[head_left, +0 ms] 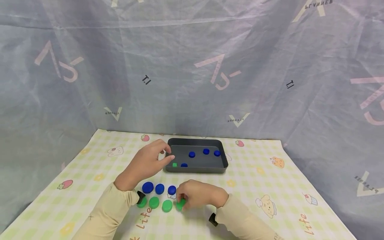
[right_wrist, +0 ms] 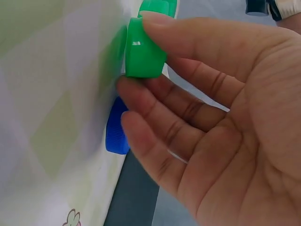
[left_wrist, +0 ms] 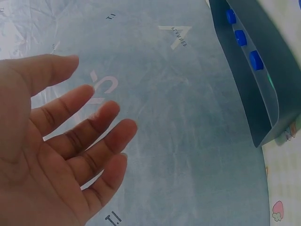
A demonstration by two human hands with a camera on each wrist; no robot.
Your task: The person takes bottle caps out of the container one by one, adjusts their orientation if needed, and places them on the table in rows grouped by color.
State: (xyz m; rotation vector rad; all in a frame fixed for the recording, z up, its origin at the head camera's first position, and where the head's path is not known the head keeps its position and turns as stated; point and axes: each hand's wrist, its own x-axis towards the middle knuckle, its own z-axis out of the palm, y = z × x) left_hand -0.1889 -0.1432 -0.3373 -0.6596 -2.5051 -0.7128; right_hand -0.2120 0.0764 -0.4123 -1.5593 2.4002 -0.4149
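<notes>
My right hand pinches a green bottle cap between thumb and fingers, at the right end of a row of green caps. A blue bottle cap stands beside its fingertips in the right wrist view. More green caps lie to the left, with a row of blue caps behind them. Over the left end of the dark grey tray hovers my left hand, fingers relaxed and apart. In the left wrist view nothing lies in that hand's palm.
Several blue caps and a small green piece lie inside the tray. A checked, patterned cloth covers the table. Grey printed curtains hang behind it and at both sides.
</notes>
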